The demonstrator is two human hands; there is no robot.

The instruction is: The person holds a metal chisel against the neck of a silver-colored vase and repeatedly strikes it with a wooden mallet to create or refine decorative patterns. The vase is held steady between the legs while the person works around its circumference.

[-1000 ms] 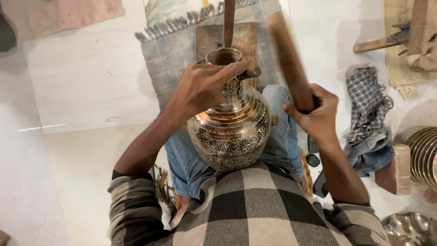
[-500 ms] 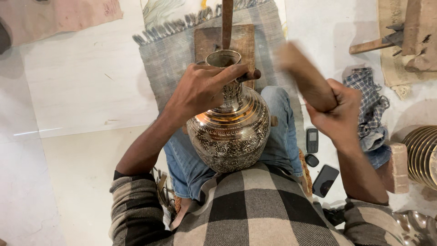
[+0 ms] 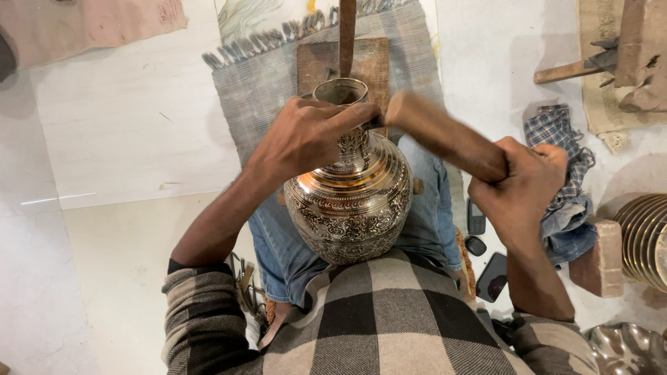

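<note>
Two hands at work, both clamped. I see the left hand (image 3: 306, 139) wrapped over the neck of a metal pot (image 3: 349, 201), fingers curled round just below the open mouth. Right hand (image 3: 521, 184) is fisted tight on a wooden mallet (image 3: 445, 135); its blurred head sits at frame centre, just beside the left fingertips and the pot's neck. I cannot tell if it touches the metal.

Pot: centre of frame, resting in the lap on blue jeans (image 3: 424, 208). Round-bellied, narrow-necked, flared rim. Polished silver-coloured surface with a coppery reflection on the shoulder. Bands of dense embossed scrollwork circle the belly and neck; smooth strips lie between them.

Mallet: thick, cylindrical, plain brown wood, angled from the right fist up toward centre.

Beyond the pot, upper centre: a worn wooden block (image 3: 368, 66) with an upright stake (image 3: 347, 28) rising from it, set on a grey woven mat (image 3: 264, 90) with a fringed edge. Floor (image 3: 118, 118) is pale, smooth stone.

Right of frame: crumpled checked cloth (image 3: 556, 132), a dark phone (image 3: 492, 276) lying flat by the knee, a stack of ribbed brass-coloured discs (image 3: 643, 232) at the edge. Lower right corner shows a dimpled shiny vessel (image 3: 625, 347). Bottom of frame: coarse black-and-cream checked shirt (image 3: 375, 319).
</note>
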